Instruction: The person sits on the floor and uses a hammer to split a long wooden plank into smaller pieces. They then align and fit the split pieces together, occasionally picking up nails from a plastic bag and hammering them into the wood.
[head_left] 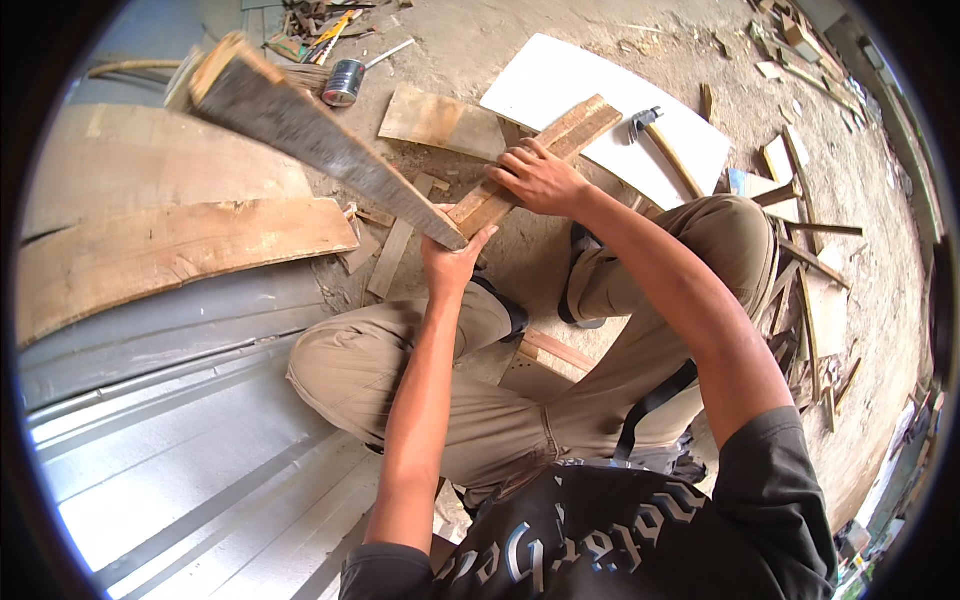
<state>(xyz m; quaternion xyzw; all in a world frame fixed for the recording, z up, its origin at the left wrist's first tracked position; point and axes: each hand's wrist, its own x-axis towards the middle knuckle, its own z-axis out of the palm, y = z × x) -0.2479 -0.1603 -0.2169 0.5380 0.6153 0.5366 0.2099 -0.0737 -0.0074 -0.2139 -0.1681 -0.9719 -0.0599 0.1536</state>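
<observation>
Two wooden pieces meet at an angle in front of me. One is a weathered grey board (310,130) that rises to the upper left. The other is a brown wooden bar (580,128) that runs to the upper right. My left hand (452,268) grips the lower corner where they meet, its thumb stretched along the bar's near end and its other fingers mostly hidden. Over the middle of the bar lies my right hand (540,180), its fingers bent across the wood. A hammer (668,152) with a wooden handle rests on a white panel (540,75) just beyond.
A dark can (344,82) stands at the far left near some tools (330,35). A wide plank (180,250) lies to my left above corrugated metal sheeting (190,480). Scrap wood (810,290) is piled at the right. A short board (440,120) lies ahead.
</observation>
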